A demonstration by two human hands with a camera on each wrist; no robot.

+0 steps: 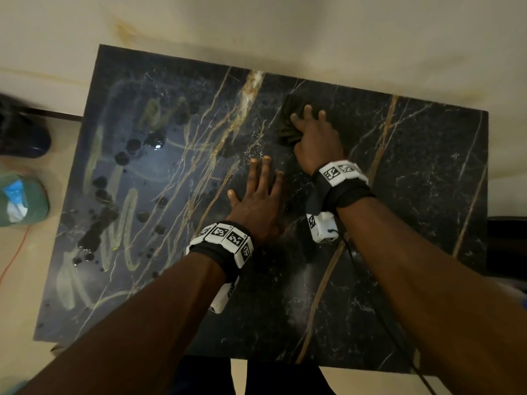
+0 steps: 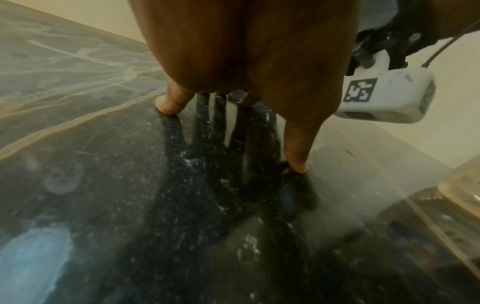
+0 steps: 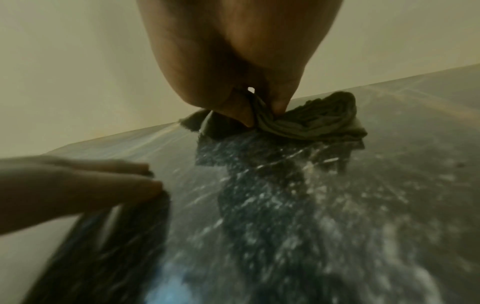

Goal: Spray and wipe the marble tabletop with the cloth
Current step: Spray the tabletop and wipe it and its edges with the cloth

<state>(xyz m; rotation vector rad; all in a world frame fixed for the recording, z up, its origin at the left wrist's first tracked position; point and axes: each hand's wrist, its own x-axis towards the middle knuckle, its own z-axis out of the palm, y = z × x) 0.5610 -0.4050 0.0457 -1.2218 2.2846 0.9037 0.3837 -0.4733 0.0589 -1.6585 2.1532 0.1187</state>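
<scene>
The dark marble tabletop [image 1: 399,195] with gold veins fills the head view. Its left half is wet, with droplets and pale smear streaks [image 1: 119,223]. My right hand [image 1: 309,121] lies on a folded dark cloth [image 1: 288,124] near the far edge, right of the middle. In the right wrist view the thumb and a finger pinch a fold of the cloth [image 3: 319,121]. My left hand [image 1: 256,189] lies flat on the marble just in front, fingers spread. Its fingertips [image 2: 168,105] touch the stone [image 2: 103,174], holding nothing.
Pale floor surrounds the table. On the floor to the left lie a dark rounded object [image 1: 22,135], a green object with blue on it [image 1: 22,201] and an orange cord [image 1: 14,258]. A dark object [image 1: 507,246] stands at the right edge. A cable [image 1: 379,309] trails from my right wrist.
</scene>
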